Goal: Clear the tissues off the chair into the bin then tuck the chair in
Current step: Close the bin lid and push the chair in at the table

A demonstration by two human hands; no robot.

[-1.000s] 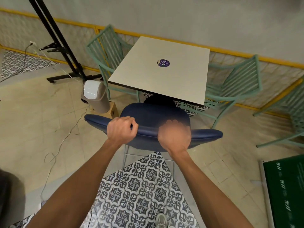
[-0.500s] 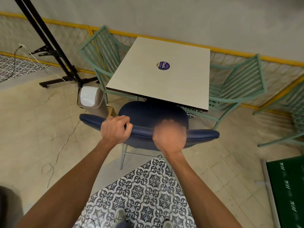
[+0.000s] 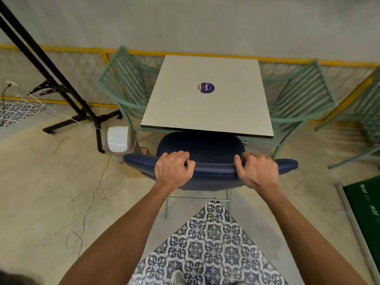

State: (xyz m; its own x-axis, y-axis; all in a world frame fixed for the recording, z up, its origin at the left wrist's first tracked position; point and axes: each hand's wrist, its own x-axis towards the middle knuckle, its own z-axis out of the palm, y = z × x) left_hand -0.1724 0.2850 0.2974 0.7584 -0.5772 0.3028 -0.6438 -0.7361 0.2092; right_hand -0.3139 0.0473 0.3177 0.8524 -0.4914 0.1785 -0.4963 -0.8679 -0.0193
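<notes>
A dark blue padded chair (image 3: 213,170) stands in front of me with its seat partly under the near edge of the beige square table (image 3: 207,112). My left hand (image 3: 172,169) grips the top of the chair's backrest left of centre. My right hand (image 3: 257,171) holds the backrest right of centre, fingers curled over the top. The visible part of the seat is bare; no tissues show. The bin (image 3: 120,139), grey with a white swing lid, stands on the floor left of the chair.
Green metal chairs flank the table on the left (image 3: 125,83) and right (image 3: 296,99). A black stand (image 3: 67,95) and cables lie at the left. A green board (image 3: 364,212) lies on the floor at right. Patterned tiles (image 3: 209,243) are underfoot.
My right hand has moved right along the backrest and now holds it. The chair sits squarer to the table, with its seat further under the table edge.
</notes>
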